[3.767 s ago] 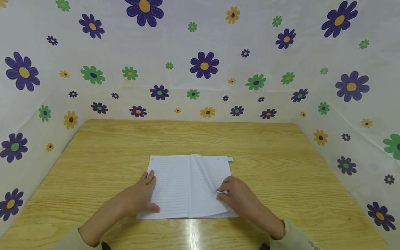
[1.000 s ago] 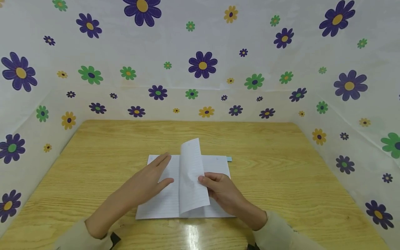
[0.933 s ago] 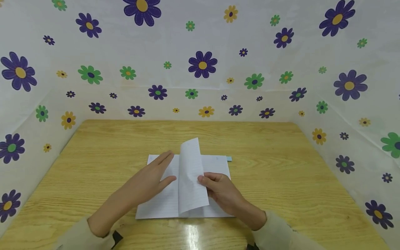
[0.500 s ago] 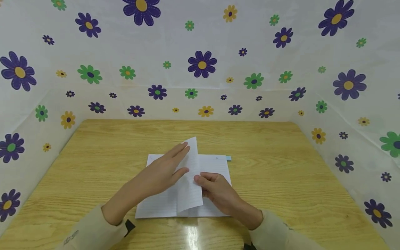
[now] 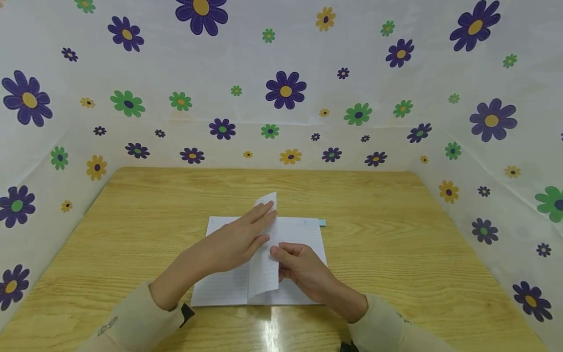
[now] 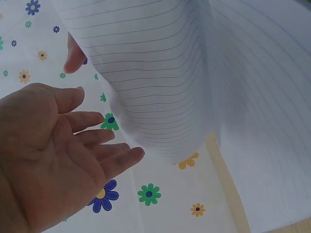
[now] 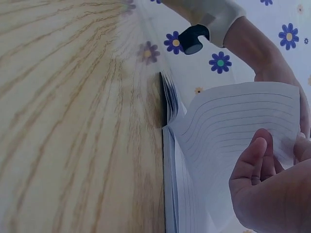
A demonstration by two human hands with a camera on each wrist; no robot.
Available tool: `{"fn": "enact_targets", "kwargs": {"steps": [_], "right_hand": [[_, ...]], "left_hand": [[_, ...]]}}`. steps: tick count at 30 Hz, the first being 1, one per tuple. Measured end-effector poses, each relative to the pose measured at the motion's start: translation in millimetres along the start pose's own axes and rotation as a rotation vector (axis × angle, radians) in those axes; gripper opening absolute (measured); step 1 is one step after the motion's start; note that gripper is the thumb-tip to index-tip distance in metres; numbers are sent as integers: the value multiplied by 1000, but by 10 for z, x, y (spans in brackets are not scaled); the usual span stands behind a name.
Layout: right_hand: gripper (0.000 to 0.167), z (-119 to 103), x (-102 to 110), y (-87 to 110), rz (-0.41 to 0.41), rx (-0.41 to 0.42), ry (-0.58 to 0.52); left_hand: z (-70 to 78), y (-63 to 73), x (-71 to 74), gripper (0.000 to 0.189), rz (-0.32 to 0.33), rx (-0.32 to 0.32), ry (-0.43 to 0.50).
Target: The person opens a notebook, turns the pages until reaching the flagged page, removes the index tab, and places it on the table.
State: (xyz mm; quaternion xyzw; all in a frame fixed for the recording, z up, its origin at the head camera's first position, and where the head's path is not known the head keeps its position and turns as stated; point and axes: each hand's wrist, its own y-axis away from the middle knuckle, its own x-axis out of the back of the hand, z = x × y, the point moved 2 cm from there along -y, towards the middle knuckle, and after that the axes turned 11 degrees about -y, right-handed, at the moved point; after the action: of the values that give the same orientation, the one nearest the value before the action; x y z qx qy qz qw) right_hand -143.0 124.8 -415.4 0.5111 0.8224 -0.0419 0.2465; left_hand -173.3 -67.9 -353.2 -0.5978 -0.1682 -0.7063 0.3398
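Note:
A lined notebook (image 5: 217, 292) lies spread on the wooden table, with one leaf, a page (image 5: 263, 281), standing up from its spine. My right hand (image 5: 305, 271) pinches the free edge of that page between thumb and fingers. On the page's other side is my left hand (image 5: 233, 242), its fingers extended and overlapping the page's upper part in the head view. Whether they touch the paper I cannot tell. In the right wrist view the raised page (image 7: 228, 114) bends up from the spine, with several leaves stacked below. The left wrist view has the curved page (image 6: 146, 63) close up.
A light blue tab (image 5: 322, 223) sticks out at the notebook's upper right corner. White cloth (image 5: 246, 58) printed with flowers walls in the table (image 5: 387, 225) at the back and both sides.
Earlier the right hand was at the right page's edge; it has lifted the page and brought it leftward. The left hand has left the notebook's left edge and moved right and up to the page.

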Motion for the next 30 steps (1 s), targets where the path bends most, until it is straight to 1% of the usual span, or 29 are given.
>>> {"fn": "enact_targets", "kwargs": {"steps": [11,14,20,25,30], "right_hand": [[18,6,-10,-2,-3,-6,5],[21,8,-16,-3,-6,-9,13],[33,17,-21,-11,-13,-4,27],[39,10,-37,-6,-43,-6,20],[40,7,-58,10,-77,-13,11]], "left_hand": [[-1,31,-17,57,-54,12,42],[-7,40,-19,57,-59,23,51],[-34,51,-41,57,-61,39,55],[-45,51,-41,59,-70,56,71],[-63,54,-38,59,-70,81,92]]}}
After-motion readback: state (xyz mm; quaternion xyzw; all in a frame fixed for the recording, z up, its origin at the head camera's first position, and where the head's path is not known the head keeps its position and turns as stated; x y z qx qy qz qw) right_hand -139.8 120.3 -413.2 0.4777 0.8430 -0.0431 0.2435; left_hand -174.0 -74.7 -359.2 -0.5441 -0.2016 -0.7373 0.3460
